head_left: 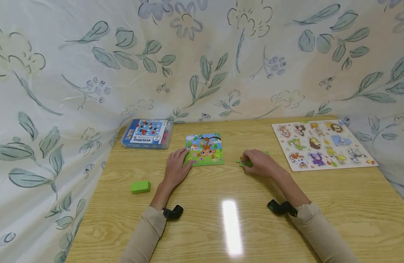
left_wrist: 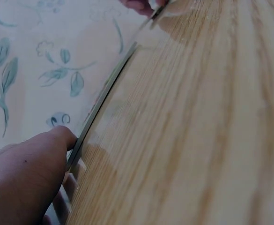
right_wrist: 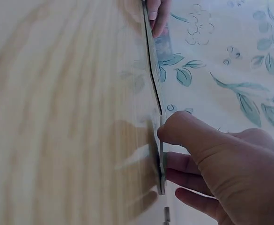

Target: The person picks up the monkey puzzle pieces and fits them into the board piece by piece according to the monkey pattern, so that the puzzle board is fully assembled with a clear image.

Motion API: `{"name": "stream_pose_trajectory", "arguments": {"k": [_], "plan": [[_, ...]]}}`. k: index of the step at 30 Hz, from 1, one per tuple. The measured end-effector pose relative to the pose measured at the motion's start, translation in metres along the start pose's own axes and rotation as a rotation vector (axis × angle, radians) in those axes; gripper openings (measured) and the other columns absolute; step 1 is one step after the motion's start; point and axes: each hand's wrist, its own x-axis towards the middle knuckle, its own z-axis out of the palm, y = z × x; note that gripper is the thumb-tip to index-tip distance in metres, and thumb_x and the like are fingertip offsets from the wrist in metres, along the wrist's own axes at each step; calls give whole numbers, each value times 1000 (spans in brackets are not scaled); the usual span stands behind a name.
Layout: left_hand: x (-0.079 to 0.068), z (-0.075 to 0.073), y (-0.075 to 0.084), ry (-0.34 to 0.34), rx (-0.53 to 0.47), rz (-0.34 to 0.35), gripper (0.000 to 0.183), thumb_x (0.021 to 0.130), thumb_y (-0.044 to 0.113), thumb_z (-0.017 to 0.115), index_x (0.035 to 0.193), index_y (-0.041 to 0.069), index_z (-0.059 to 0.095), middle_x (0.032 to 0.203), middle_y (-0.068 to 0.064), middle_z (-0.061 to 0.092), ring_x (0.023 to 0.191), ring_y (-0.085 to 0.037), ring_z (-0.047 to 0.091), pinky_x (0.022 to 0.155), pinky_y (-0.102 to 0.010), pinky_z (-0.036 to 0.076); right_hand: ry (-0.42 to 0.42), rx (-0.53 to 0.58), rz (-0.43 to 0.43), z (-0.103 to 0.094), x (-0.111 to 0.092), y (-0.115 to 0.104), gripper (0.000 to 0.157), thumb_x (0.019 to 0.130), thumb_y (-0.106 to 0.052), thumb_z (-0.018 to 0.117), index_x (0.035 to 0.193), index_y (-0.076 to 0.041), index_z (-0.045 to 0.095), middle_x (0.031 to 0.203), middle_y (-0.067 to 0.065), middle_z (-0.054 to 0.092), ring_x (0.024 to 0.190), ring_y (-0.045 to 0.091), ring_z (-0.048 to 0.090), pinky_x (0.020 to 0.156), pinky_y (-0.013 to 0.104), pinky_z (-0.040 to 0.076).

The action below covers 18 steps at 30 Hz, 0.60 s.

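Note:
A square jigsaw puzzle [head_left: 206,151] with a monkey hanging from a branch lies on the wooden table. At its left edge rests my left hand [head_left: 176,166], thumb by the near left corner; the left wrist view shows the thumb [left_wrist: 64,137] touching the board's thin edge. To the right of the puzzle, my right hand [head_left: 259,162] pinches a green puzzle piece [head_left: 246,164] between thumb and fingers. More green shows behind that hand, mostly hidden. In the right wrist view the pinched piece [right_wrist: 162,159] appears edge-on, close to the tabletop.
A blue boxed molecule set [head_left: 147,134] stands at the back left. Nearer on the left is a green block [head_left: 141,187]. An animal peg board [head_left: 323,145] lies at the back right. Behind the table hangs a floral cloth [head_left: 202,65].

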Motion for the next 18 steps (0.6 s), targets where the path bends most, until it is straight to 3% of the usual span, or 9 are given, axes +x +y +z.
{"name": "stream_pose_trajectory", "arguments": {"k": [8, 18], "plan": [[0, 0, -1, 22, 4, 30, 45, 94, 31, 60, 133, 9, 59, 139, -12, 54, 128, -33, 48, 110, -53, 34, 26, 91, 58, 1, 3, 1, 23, 80, -20, 73, 97, -11, 61, 93, 3, 66, 81, 13, 57, 72, 31, 49], [0, 0, -2, 4, 0, 27, 44, 95, 31, 59, 133, 9, 59, 141, -12, 53, 129, -32, 48, 110, -53, 33, 63, 112, -87, -7, 24, -24, 17, 82, -14, 70, 99, -8, 68, 96, 6, 67, 86, 17, 62, 75, 35, 53]]}}
